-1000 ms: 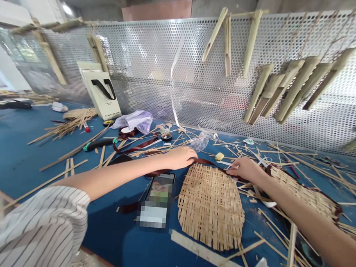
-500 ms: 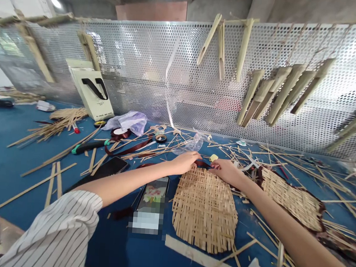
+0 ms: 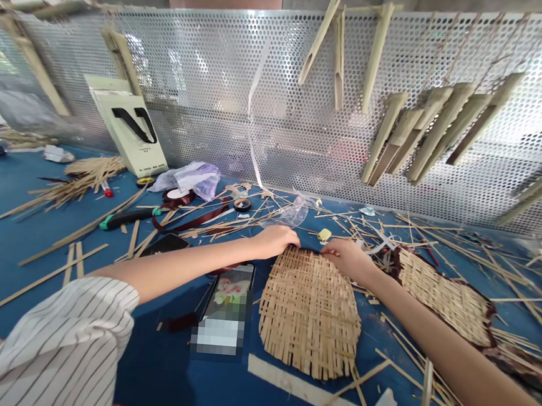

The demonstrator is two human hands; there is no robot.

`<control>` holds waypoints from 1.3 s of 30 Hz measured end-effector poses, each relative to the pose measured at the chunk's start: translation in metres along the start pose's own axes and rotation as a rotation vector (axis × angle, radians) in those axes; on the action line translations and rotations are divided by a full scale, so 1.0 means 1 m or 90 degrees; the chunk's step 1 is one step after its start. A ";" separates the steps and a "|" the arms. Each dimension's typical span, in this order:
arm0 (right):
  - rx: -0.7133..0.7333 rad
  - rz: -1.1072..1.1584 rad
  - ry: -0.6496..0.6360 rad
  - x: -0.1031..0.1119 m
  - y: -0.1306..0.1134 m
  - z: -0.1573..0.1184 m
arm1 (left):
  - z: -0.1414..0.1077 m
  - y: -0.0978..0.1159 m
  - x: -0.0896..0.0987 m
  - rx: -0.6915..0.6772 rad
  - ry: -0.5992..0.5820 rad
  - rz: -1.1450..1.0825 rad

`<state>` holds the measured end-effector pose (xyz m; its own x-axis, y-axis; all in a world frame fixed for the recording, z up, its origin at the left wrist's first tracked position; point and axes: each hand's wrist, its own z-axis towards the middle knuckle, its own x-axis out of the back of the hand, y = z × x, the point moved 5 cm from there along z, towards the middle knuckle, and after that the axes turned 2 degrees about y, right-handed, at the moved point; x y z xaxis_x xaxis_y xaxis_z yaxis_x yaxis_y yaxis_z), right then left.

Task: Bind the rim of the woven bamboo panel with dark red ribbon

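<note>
Head view: the left hand (image 3: 272,240) and right hand (image 3: 347,259) sit on the top edge of a woven bamboo mat (image 3: 309,312) lying on the blue counter (image 3: 159,369). Their curled fingers (image 3: 327,249) touch the edge, but whether they grip it cannot be told. A smartphone (image 3: 229,293) lies just left of the mat, with a second bamboo weave (image 3: 442,298) to its right

Single head-worn camera, close above table (image 3: 20,221), faces forward and down across it toward perforated metal screen (image 3: 204,97). Wide view, near range: forearms enter from bottom, left hand (image 3: 272,240) and right hand (image 3: 347,259) near centre.
</note>
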<state>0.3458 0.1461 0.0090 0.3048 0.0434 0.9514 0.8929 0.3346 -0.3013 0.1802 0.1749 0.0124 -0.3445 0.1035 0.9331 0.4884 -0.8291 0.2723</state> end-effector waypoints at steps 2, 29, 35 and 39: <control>-0.012 0.006 -0.008 0.000 0.001 0.001 | -0.003 0.002 0.000 0.001 -0.009 0.001; -0.032 -0.015 -0.023 0.007 -0.024 0.027 | 0.003 -0.013 0.000 0.158 -0.052 -0.218; -0.203 -0.047 0.101 0.039 -0.015 0.008 | 0.009 -0.023 -0.002 0.174 -0.190 -0.326; -0.288 0.008 0.098 0.044 0.002 -0.028 | 0.008 -0.024 -0.001 0.193 -0.201 -0.422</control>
<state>0.3707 0.1222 0.0484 0.3315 -0.1071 0.9373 0.9330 -0.1103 -0.3426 0.1754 0.1995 0.0072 -0.4191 0.7116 0.5639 0.4736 -0.3585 0.8044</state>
